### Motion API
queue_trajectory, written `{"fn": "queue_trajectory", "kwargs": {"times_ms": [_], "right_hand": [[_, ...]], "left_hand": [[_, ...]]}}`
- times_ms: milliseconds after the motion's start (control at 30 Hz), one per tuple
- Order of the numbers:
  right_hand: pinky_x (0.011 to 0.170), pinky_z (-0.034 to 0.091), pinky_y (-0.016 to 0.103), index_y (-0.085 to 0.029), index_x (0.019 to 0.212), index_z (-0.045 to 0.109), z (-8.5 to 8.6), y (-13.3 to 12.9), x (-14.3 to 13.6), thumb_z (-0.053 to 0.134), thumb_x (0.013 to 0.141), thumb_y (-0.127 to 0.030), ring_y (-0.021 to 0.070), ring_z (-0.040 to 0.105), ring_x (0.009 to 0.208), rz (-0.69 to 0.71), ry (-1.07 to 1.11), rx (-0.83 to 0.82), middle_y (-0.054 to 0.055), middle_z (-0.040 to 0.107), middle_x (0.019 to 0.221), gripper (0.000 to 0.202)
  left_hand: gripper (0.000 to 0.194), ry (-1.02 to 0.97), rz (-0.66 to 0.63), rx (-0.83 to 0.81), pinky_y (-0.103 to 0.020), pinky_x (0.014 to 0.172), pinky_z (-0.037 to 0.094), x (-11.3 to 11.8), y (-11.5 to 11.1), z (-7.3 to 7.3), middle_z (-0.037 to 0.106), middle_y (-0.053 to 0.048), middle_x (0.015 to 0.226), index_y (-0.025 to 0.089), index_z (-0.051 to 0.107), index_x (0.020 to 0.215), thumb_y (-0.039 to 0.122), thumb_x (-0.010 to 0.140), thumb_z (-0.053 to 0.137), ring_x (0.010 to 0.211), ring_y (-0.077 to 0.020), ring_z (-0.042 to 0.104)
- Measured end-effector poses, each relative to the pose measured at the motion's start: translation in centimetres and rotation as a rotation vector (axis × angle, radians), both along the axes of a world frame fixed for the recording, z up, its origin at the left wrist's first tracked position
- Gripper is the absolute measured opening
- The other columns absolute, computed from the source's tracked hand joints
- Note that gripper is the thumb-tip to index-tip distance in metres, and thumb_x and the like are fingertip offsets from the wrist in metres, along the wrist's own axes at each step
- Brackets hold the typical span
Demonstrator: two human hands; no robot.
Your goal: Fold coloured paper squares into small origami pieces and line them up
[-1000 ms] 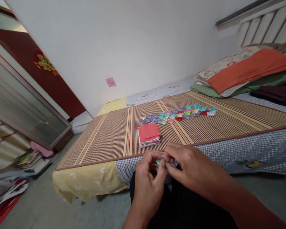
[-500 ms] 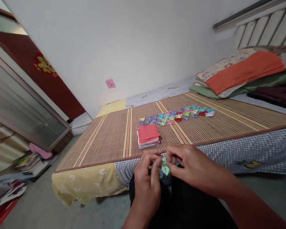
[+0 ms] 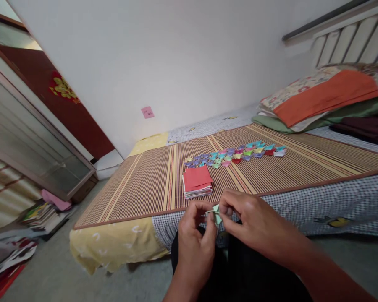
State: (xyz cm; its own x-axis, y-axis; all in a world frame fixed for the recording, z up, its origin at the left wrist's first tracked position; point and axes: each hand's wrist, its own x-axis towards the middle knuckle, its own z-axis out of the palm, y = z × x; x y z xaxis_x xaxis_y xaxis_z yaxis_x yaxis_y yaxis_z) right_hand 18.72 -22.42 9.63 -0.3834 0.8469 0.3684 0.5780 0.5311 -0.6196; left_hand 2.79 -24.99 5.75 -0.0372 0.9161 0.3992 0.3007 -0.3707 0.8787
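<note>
Green folded paper [image 3: 217, 217] between left hand [image 3: 195, 233] and right hand [image 3: 247, 214], pinched by fingertips [image 3: 211, 222].

A small pale green origami paper [image 3: 218, 219] is folded, with pointed flaps. It is pinched between the left hand [image 3: 195, 237] and the right hand [image 3: 251, 218], which partly cover it; its exact shape is hard to tell.
</note>
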Motion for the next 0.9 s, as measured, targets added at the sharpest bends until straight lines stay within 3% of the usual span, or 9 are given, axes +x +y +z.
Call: {"fn": "queue_trajectory", "kwargs": {"times_ms": [333,533,733,900], "right_hand": [[0.06,0.036,0.027,-0.019,0.071,0.054,-0.8,0.2,0.4,0.06,0.083,-0.003,0.0134,0.054,0.062,-0.015,0.0,-0.045,-0.002,0.061,0.07,0.022],[0.061,0.036,0.028,-0.019,0.071,0.053,-1.0,0.1,0.3,0.059,0.082,-0.001,0.0146,0.055,0.065,-0.017,-0.039,-0.098,-0.001,0.062,0.073,0.022],[0.06,0.035,0.028,-0.02,0.07,0.052,-0.9,0.0,0.3,0.058,0.083,-0.004,0.0148,0.056,0.064,-0.016,-0.041,-0.155,-0.001,0.062,0.072,0.021],[0.06,0.033,0.028,-0.02,0.07,0.051,-1.3,-0.1,0.5,0.059,0.082,-0.003,0.0148,0.054,0.063,-0.032,-0.066,-0.135,-0.001,0.062,0.071,0.022]], "left_hand": [[0.018,-0.117,0.032,-0.125,-0.024,0.064,0.047,0.1,0.4,-0.8,0.063,0.0,0.074,0.019,0.066,0.094,0.035,0.099,0.059,0.066,-0.0146,0.057],[0.011,0.137,0.001,-0.026,-0.025,0.067,0.047,0.2,0.3,-0.5,0.071,-0.003,0.089,0.021,0.069,0.099,0.019,0.096,0.058,0.072,-0.0149,0.063],[0.01,0.181,0.062,-0.028,-0.023,0.059,0.043,-0.1,0.3,-1.0,0.065,0.001,0.072,0.02,0.064,0.09,0.022,0.096,0.056,0.062,-0.0137,0.059],[0.011,0.284,0.031,-0.008,-0.022,0.058,0.04,0.0,0.4,-0.9,0.062,0.003,0.069,0.02,0.062,0.085,0.012,0.09,0.057,0.059,-0.0117,0.056]]}}
